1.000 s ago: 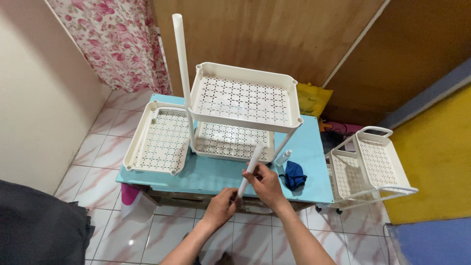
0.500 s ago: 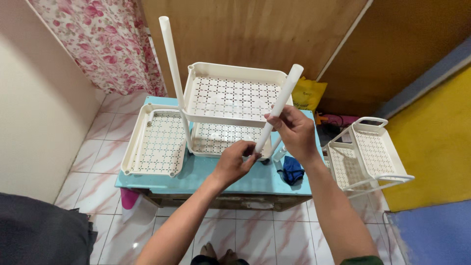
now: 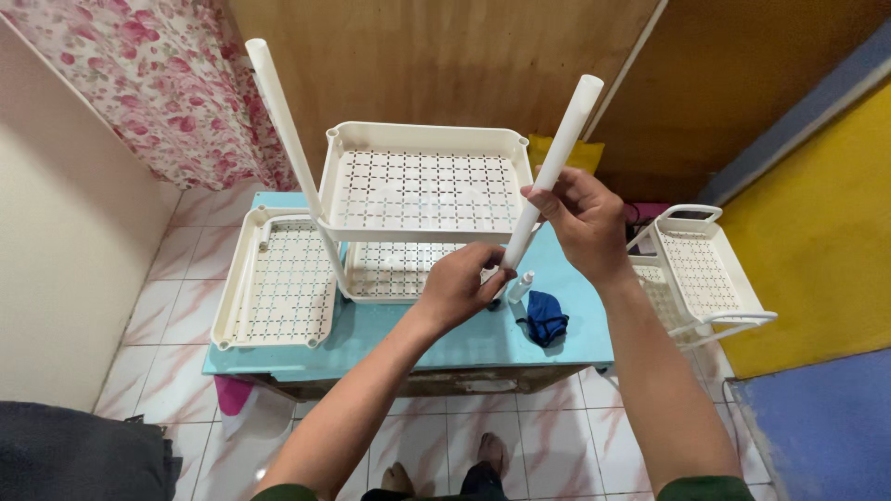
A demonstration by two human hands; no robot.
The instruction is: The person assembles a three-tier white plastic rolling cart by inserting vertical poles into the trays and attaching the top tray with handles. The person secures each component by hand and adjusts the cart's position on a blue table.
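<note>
Both my hands hold a white plastic tube [image 3: 560, 153] tilted up to the right. My right hand [image 3: 580, 218] grips its middle; my left hand [image 3: 461, 285] grips its lower end, near the front right corner of a cream two-tier perforated rack [image 3: 422, 186] on a light blue table [image 3: 408, 329]. A second white tube [image 3: 281, 125] stands up at the rack's front left corner. A loose cream tray [image 3: 274, 278] lies flat on the table to the left.
A small white bottle [image 3: 522, 286] and a blue cloth [image 3: 545, 318] lie on the table by my hands. Another white tray cart [image 3: 701, 274] stands right of the table. Behind are a wooden panel, a floral curtain [image 3: 158, 83] and a yellow bag [image 3: 557, 153]. The floor is tiled.
I lifted the tube from low in front of the table up to the rack's front right corner, tilting it more upright. The view shifted slightly left and down.
</note>
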